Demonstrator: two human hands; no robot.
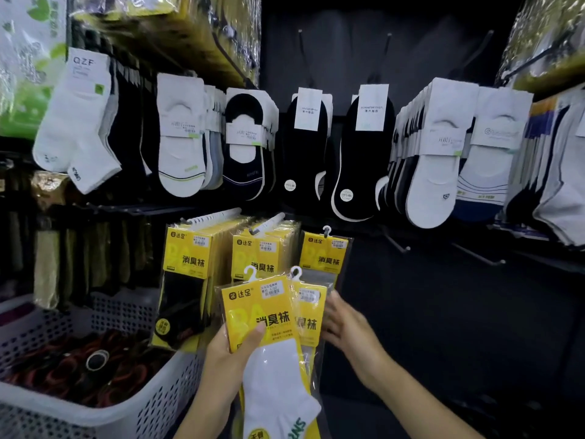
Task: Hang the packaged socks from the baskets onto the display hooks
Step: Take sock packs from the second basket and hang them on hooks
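Low before the dark display wall, a yellow-carded clear packet with a white sock (262,315) is gripped by the left hand (234,346): the thumb is pressed on the front of the card and the other fingers are curled behind it. A second yellow-carded sock packet (308,312) is held just behind and to the right of the first, partly overlapped by it. Each packet is topped by a white plastic hanger hook, and both hooks are free of the rack.

The right edge of the second packet is met by the right hand (348,327), whose fingers are blurred; whether they pinch the packet or only touch it cannot be told.

Above the hands, two full rows of matching yellow packets (186,258) are seen hanging from display hooks, and one single yellow packet (323,255) is hung to their right. Two bare metal display hooks (395,245) are seen further right. White and black low-cut socks on paper cards (180,137) are hung along the upper row.

At the lower left, a pale perforated plastic basket (95,419) is filled with dark and reddish goods that cannot be made out.
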